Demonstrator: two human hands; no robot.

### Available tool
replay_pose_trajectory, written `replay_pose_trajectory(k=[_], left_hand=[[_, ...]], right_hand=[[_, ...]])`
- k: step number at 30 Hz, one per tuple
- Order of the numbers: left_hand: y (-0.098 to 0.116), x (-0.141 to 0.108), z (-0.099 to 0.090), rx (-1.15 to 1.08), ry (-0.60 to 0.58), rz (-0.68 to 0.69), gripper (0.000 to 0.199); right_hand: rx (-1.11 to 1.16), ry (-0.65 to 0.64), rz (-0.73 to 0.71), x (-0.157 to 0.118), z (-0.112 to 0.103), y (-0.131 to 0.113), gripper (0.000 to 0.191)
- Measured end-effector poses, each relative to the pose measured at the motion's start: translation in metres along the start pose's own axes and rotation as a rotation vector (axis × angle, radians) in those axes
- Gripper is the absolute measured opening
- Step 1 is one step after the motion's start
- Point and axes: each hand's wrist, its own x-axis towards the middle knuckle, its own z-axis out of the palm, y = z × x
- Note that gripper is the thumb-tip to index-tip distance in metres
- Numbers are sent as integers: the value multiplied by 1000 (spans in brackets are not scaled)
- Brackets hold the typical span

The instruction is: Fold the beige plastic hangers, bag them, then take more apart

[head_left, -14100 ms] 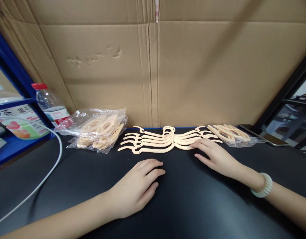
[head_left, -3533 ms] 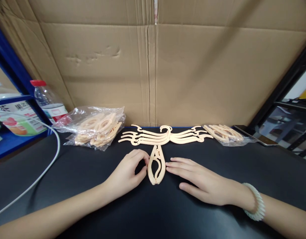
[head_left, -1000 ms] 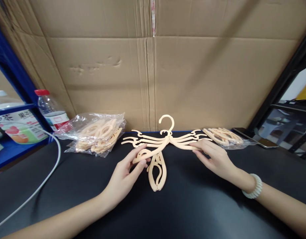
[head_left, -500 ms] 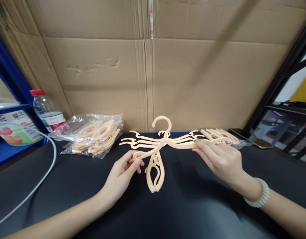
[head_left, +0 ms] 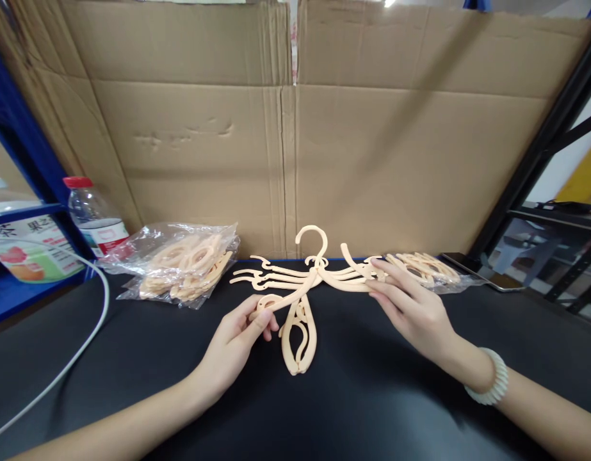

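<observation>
A cream folding clothes hanger (head_left: 295,293) is held up between my two hands, its hook pointing upward. My left hand (head_left: 237,333) pinches the end of its left arm between thumb and fingers. On the other side, my right hand (head_left: 415,307) grips the right arm near its end, and a curved piece of the hanger sticks up beside the fingertips. Behind it, several unfolded hangers (head_left: 271,276) lie stacked on the black table (head_left: 324,416). A folded hanger (head_left: 299,339) lies just below the held one, between my hands.
Clear bags of folded hangers sit at the left (head_left: 184,262) and at the right (head_left: 427,266). A phone (head_left: 482,272) lies at the back right. Bottles (head_left: 96,211) and a white cable (head_left: 100,307) are on the left. A cardboard wall (head_left: 218,141) closes off the back.
My right hand has shifted slightly left and the curved piece beside it now swings upward from the hanger's right arm. My left hand keeps its pinch. The view has tilted up slightly.
</observation>
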Motion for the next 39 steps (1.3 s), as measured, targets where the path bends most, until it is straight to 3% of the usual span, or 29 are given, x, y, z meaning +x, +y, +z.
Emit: replay_pose_trajectory(k=[4,9,15,21,25,29,33,36,39], left_hand=[[0,1,0,-25,1,-20,25],[1,0,0,-50,37,-34,27],[3,-1,1,-220,132,-69,25],[13,-3,3,-305,74,-76,25],[22,-11,12,-412,-30,-108,27],[31,-19,19,-406,-173,-155,29],[35,-21,21,-410,-193,-170,30],[34,-21,22,-389,-191,-162,31],[33,-22,21,-366,-204,-131,30]], right_hand=[[222,39,140,1,2,1,21],[512,-40,323,2,7,11,17],[904,-47,556,2,10,19,30],[1245,-28,759,4,9,6,40],[1352,-89,817,3,10,-14,27],[1434,-240,771,1,7,-34,24],[1456,-495,522,3,-5,-46,9],[1455,-650,402,5,-14,-51,25],[1470,-718,396,5,-16,-52,37]])
